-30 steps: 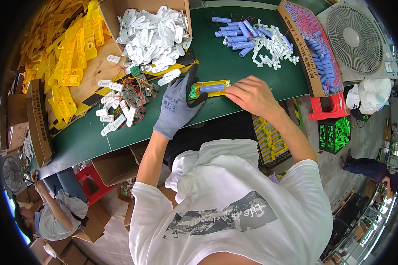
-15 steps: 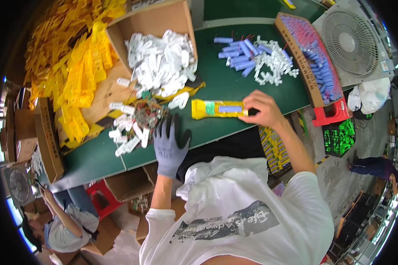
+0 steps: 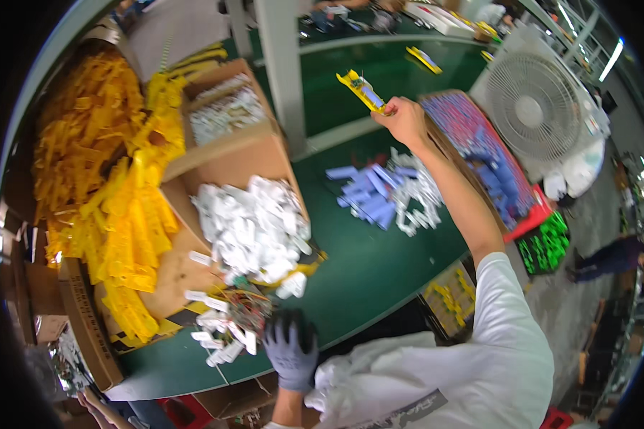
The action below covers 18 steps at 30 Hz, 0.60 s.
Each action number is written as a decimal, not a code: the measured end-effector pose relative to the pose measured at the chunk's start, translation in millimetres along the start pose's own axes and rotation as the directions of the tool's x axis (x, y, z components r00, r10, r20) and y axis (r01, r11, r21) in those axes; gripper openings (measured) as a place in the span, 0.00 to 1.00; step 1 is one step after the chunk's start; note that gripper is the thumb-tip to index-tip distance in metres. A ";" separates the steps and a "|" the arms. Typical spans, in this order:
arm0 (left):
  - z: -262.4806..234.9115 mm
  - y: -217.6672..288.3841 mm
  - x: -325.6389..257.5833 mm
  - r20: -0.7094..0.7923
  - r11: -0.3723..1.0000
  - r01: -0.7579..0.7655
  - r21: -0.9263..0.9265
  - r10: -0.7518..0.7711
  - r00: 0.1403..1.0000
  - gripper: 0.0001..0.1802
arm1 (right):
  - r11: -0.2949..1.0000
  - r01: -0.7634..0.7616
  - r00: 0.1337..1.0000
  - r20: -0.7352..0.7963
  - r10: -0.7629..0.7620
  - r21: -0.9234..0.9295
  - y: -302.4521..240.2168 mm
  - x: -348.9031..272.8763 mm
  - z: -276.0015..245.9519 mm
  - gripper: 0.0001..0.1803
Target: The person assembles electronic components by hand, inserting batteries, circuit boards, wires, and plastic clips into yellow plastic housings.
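Note:
My bare right hand (image 3: 402,121) is stretched far out over the back of the green table (image 3: 350,286). Its fingers grip one end of a yellow plastic casing (image 3: 353,80), which carries a blue-purple cylindrical battery cell and a small green part. My left hand (image 3: 290,357), in a grey glove, lies palm down near the front edge with its fingers extended and holds nothing. Right beside it sits a tangle of wired circuit boards (image 3: 249,309) with white plastic pieces (image 3: 225,350). Loose blue battery cells (image 3: 371,196) and small white parts (image 3: 416,200) lie in the middle.
A cardboard box (image 3: 229,168) of white pieces and heaps of yellow casings (image 3: 86,143) stand left. At right are a carton of cells (image 3: 454,118) and a large fan (image 3: 529,107). Beyond a grey post (image 3: 283,79), another yellow casing (image 3: 425,60) lies on a green surface.
My right hand has carried the yellow casing from the near table to the far side, and the casing is now tilted. The view has shifted forward. My left hand stays by the circuit boards.

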<state>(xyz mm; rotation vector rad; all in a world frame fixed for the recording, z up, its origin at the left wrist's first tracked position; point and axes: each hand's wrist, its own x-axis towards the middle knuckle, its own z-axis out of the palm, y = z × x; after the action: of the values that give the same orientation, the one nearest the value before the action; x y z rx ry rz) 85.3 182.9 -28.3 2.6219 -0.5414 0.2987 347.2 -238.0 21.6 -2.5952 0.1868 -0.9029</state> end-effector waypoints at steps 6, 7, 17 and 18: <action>-0.3 4.2 -0.3 0.009 0.997 -0.019 0.073 0.018 1.000 0.22 | 0.968 -0.180 0.977 0.086 0.197 -0.173 11.4 101.4 163.5 0.20; 3.3 4.8 -1.0 0.007 0.994 -0.010 0.109 0.009 1.000 0.21 | 0.973 -0.185 0.977 0.083 0.198 -0.141 6.8 111.5 180.1 0.20; 8.5 -2.8 -0.7 0.144 0.996 -0.052 0.071 0.042 0.989 0.23 | 0.964 -0.105 0.932 0.315 0.181 -0.244 -4.2 120.7 158.8 0.26; 9.2 -4.3 -3.0 0.144 0.996 -0.072 0.043 0.065 0.987 0.24 | 0.973 -0.058 0.909 0.392 0.144 -0.222 -5.4 119.9 136.7 0.27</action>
<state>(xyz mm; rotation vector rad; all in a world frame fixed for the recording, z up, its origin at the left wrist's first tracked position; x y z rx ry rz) 85.5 183.1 -38.9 2.6898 -0.6814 0.1473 526.1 -219.9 -6.3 -2.8646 0.3089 -0.3029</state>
